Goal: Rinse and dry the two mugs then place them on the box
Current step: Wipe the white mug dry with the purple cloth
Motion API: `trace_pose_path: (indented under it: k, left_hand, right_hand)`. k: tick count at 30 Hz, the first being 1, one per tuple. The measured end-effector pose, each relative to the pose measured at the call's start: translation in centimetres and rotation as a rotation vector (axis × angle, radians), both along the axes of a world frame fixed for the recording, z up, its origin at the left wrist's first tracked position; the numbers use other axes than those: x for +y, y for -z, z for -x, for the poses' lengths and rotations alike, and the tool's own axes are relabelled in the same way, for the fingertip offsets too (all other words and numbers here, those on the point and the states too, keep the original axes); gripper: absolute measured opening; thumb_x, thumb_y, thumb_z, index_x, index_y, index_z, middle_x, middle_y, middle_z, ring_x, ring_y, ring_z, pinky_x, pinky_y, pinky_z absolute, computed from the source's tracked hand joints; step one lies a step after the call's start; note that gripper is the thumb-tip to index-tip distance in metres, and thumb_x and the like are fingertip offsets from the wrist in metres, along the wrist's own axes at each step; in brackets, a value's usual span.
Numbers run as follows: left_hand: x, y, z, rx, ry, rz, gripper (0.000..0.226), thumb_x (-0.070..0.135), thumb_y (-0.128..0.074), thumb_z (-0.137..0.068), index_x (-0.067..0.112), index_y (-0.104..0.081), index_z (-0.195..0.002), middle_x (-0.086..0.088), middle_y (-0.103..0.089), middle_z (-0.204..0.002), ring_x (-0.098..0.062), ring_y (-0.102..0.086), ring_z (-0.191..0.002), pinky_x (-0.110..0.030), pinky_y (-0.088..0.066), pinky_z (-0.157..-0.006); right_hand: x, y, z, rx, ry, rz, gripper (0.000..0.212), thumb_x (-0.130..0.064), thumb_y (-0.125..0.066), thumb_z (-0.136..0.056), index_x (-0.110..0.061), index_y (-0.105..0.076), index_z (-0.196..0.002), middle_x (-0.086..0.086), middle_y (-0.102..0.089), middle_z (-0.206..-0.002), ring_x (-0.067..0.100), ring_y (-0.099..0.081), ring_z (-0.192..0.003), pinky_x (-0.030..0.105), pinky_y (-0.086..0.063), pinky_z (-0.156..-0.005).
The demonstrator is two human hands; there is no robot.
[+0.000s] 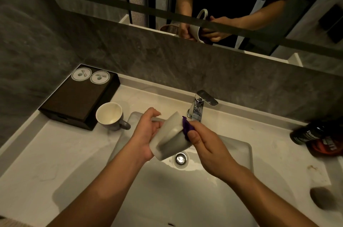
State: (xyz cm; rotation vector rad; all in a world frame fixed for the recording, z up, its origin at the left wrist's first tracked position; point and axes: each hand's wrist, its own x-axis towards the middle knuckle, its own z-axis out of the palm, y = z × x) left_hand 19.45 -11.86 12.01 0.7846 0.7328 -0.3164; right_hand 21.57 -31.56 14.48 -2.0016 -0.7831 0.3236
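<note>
Above the sink basin (241, 154) my left hand (146, 132) grips a grey mug (170, 139) lying on its side, handle up, base toward me. My right hand (206, 145) pinches a purple cloth (186, 127) against the mug's side near its rim. A second grey mug (111, 116) with a cream inside stands upright on the counter, handle to the right, touching the corner of a dark brown box (78, 100). Two round white coasters (91, 76) lie on the box's far end.
A chrome faucet (201, 105) stands just behind the held mug, with the drain (180, 159) below it. Dark bottles (315, 138) lie at the right counter edge. A dark round object (323, 198) sits at the near right. The mirror (222, 3) hangs above.
</note>
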Motion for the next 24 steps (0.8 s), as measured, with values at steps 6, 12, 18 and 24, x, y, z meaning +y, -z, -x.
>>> trace_pose_path:
  k: [6,12,18,24]
  left_hand:
    - [-0.6,1.1,2.1,-0.093,-0.220,0.258,0.067,0.017,-0.075,-0.075,0.004,-0.058,-0.139,-0.023,-0.056,-0.129,-0.038,-0.060,-0.112,-0.050,-0.050,-0.109]
    - [-2.4,0.4,2.0,0.007,-0.181,0.091,0.041,0.035,-0.062,-0.098,0.007,-0.068,-0.128,-0.021,-0.073,-0.103,-0.032,-0.071,-0.086,-0.048,-0.059,-0.081]
    - [-2.1,0.1,1.2,-0.025,-0.201,-0.258,0.041,0.035,-0.074,-0.093,0.004,-0.071,-0.120,-0.025,-0.076,-0.106,-0.033,-0.073,-0.088,-0.051,-0.058,-0.083]
    - [-2.8,-0.3,1.9,-0.212,-0.282,-0.590,0.012,0.028,-0.073,-0.095,0.017,-0.070,-0.091,-0.009,-0.074,-0.101,-0.025,-0.072,-0.091,-0.039,-0.058,-0.071]
  right_hand:
    - [0.2,1.4,1.0,-0.141,0.081,-0.086,0.035,-0.052,-0.029,-0.105,-0.036,-0.051,-0.128,-0.031,-0.055,-0.122,0.003,-0.056,-0.113,0.038,-0.046,-0.097]
    - [0.6,2.7,2.0,-0.213,0.079,0.008,0.039,-0.052,-0.022,-0.107,-0.033,-0.045,-0.132,-0.020,-0.048,-0.130,-0.020,-0.032,-0.125,0.018,-0.029,-0.106]
    - [0.4,2.3,1.6,0.073,0.037,0.024,0.037,-0.049,-0.026,-0.106,-0.031,-0.059,-0.111,-0.018,-0.062,-0.107,0.004,-0.052,-0.104,0.016,-0.039,-0.091]
    - [1.4,-0.2,2.0,0.422,0.126,-0.150,0.035,-0.048,-0.033,-0.100,-0.034,-0.063,-0.111,-0.026,-0.071,-0.098,-0.007,-0.065,-0.094,0.008,-0.049,-0.078]
